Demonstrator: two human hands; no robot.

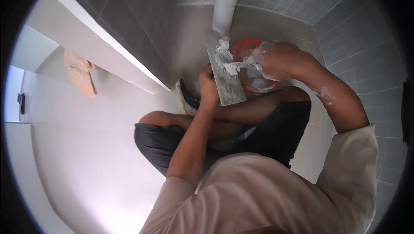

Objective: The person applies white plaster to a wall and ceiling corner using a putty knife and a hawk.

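Note:
My left hand (208,86) is closed round the back of a long, flat plastering trowel (230,88), which lies tilted with its grey face up. A lump of wet white putty (223,49) sits on the upper half of that face. My right hand (272,61), smeared with putty, is closed on a small putty-coated tool (248,63). Its tip touches the putty on the trowel; its exact kind is hidden under the paste. Under my right hand stands a round red-orange tub (246,44) with whitish paste inside, partly covered by hand and trowel.
A white pipe (226,5) rises just beyond the trowel. Grey tiled walls (358,57) close in on the right and far side, and a dark tiled partition (133,23) with a pale edge stands at left. A peach-coloured item (79,72) lies past it.

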